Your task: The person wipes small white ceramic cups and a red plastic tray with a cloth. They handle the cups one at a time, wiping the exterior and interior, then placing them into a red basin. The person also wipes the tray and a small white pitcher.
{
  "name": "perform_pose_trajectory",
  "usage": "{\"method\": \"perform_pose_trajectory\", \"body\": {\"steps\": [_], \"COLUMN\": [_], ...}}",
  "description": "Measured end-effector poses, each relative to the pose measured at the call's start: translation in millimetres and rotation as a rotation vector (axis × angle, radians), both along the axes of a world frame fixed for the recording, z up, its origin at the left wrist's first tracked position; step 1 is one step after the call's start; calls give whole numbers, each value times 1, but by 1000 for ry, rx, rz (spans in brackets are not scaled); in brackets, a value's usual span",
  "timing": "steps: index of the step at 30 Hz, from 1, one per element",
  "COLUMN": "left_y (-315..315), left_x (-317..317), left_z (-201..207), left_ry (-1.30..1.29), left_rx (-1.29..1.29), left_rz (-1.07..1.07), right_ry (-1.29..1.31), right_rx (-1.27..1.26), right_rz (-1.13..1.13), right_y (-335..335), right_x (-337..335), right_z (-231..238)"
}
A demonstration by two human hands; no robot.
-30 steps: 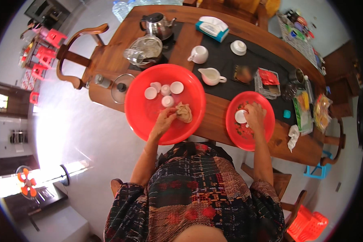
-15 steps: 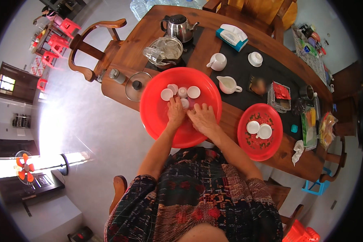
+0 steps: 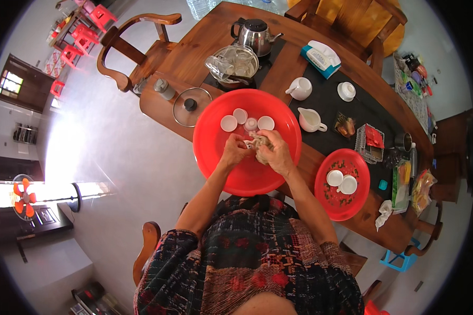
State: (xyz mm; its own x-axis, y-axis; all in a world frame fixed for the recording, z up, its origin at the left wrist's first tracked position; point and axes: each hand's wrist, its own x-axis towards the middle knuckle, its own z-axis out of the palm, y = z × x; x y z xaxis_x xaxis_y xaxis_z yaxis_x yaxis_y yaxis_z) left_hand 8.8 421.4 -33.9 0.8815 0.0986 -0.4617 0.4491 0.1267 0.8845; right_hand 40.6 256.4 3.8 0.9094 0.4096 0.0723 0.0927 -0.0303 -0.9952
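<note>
Over the big red basin (image 3: 247, 184), my left hand (image 3: 234, 151) is closed on a small white cup (image 3: 248, 144), partly hidden by the fingers. My right hand (image 3: 279, 157) grips a crumpled beige cloth (image 3: 261, 148) that presses against this cup. Beyond my hands, several other small white cups lie on the basin's floor, among them a left one (image 3: 228, 123) and a right one (image 3: 266, 123). To the right stands a smaller red patterned tray (image 3: 328, 209) bearing a white cup (image 3: 335, 178) and a second white vessel (image 3: 347, 185).
Behind the basin stand a steel kettle (image 3: 255, 38) and a pot of glasses (image 3: 239, 63). A glass lid (image 3: 190, 105) lies at left. White pitcher (image 3: 311, 120), white teapot (image 3: 300, 88), tissue pack (image 3: 321, 59) and wire basket (image 3: 370, 143) occupy the wooden table (image 3: 181, 58).
My hands, earlier low in the basin near the cups, have come together and now show a cup in the left and a cloth in the right. The whole view has shifted slightly.
</note>
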Motion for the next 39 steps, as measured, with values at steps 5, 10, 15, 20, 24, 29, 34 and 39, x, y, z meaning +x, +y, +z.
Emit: {"method": "perform_pose_trajectory", "body": {"steps": [5,10,15,20,24,29,34,39], "left_y": [-21,-20,-25,-16,-15,-21,-24,-24], "left_x": [-12,-25,-27,-24,-25,-29,-18,-24], "left_z": [21,18,38,24,28,43,24,9], "left_ry": [-253,-323,-306,-239,-270,-289,-277,-150], "left_rx": [-333,-391,-745,-873,-703,-742,-994,-1344], "left_rz": [164,86,189,173,49,-3,188,266], "right_ry": [-257,532,306,-544,-556,331,-119,-720], "right_rx": [-238,203,147,-356,-417,69,-65,-376], "right_rz": [8,83,-5,36,-53,73,-106,-166], "right_y": [14,-3,-6,16,12,-10,4,22], "right_x": [-7,20,20,-24,-9,24,-8,-39], "right_z": [13,16,15,50,46,39,14,34]}}
